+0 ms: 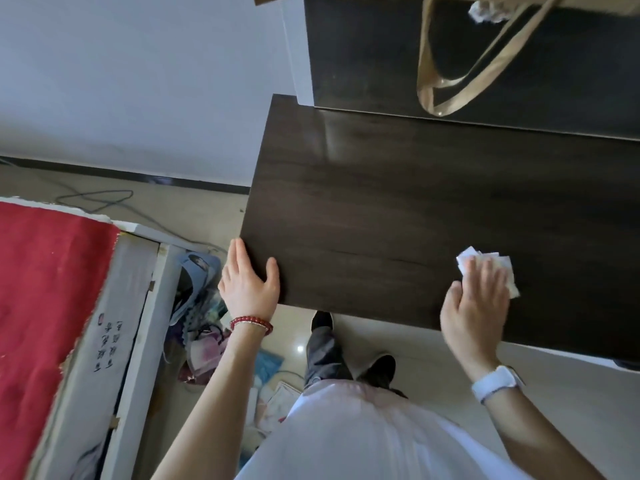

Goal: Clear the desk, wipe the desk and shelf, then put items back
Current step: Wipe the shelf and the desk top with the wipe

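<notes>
The dark wooden desk [398, 202] fills the middle and right of the view, its top bare. My right hand [476, 299], with a white watch on the wrist, presses a folded white wipe [498, 261] flat onto the desk near its front edge. My left hand [249, 280], wearing a red bead bracelet, rests on the desk's front left corner, thumb on top and fingers down the side. A dark shelf unit [363, 57] rises at the back of the desk. From above hangs a brown paper bag's ribbon handle [450, 77].
A pile of removed items [204, 313] lies on the floor left of the desk. A red cloth [41, 289] covers a white-framed box at the far left. A cable [100, 197] runs along the floor by the wall. My feet [346, 348] stand below the desk edge.
</notes>
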Available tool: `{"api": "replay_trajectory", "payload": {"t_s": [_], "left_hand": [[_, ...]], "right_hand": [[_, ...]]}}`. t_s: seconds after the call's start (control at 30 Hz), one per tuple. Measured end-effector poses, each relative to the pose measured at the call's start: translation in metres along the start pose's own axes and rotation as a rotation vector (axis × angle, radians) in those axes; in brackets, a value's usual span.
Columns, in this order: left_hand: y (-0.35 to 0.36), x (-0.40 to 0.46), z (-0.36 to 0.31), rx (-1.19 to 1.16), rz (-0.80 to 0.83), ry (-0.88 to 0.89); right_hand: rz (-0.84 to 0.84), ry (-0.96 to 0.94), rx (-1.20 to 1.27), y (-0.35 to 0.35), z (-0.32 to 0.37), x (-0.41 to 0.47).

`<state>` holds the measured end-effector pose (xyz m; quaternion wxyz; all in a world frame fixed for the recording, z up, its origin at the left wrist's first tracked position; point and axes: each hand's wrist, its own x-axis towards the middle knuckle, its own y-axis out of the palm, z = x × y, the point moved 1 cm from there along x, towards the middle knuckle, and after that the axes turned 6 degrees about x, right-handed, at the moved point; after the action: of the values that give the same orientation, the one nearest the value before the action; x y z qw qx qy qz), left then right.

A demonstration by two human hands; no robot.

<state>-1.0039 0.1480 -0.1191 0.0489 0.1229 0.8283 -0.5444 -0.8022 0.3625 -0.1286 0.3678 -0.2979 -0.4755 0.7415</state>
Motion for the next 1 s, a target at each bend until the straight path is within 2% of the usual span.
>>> {"api": "replay_trajectory", "payload": {"t_s": [0.03,0.07,0.13,0.2,0.3,0.37,0.47,0.6,0.67,0.73,0.83,1.0], "left_hand": [[-0.001,0.001,0.000,-0.032,-0.013,-0.010],[-0.003,0.003,0.001,-0.097,-0.023,-0.030],[-0.011,0.003,0.004,-0.269,-0.022,-0.094],[-0.021,0.003,0.011,-0.398,-0.007,-0.148],[-0.029,-0.002,0.024,-0.391,0.032,-0.139],[-0.029,-0.005,0.029,-0.322,0.039,-0.077],[-0.023,-0.013,0.029,-0.284,0.015,-0.026],[-0.016,-0.016,0.031,-0.279,0.010,0.003],[-0.018,-0.018,0.033,-0.299,0.001,-0.021],[-0.022,-0.021,0.032,-0.304,-0.004,-0.003],[-0.034,-0.010,0.061,-0.301,0.046,0.036],[-0.038,-0.014,0.075,-0.215,0.176,0.188]], "right_hand": [[-0.025,0.064,0.023,0.004,0.008,-0.003],[-0.036,0.039,0.036,0.010,0.023,-0.007],[0.003,-0.179,0.049,0.031,0.066,-0.024],[0.141,-0.425,0.074,0.051,0.116,-0.047],[0.310,-0.736,-0.009,0.069,0.166,-0.075],[0.348,-0.817,-0.038,0.067,0.168,-0.078],[0.321,-0.792,0.006,0.053,0.125,-0.069],[0.197,-0.490,0.005,0.029,0.063,-0.055],[0.168,-0.361,-0.005,0.031,0.070,-0.050],[0.170,-0.309,0.018,0.038,0.094,-0.044],[0.232,-0.465,0.024,0.065,0.162,-0.036],[0.370,-0.649,0.040,0.079,0.227,-0.003]]}}
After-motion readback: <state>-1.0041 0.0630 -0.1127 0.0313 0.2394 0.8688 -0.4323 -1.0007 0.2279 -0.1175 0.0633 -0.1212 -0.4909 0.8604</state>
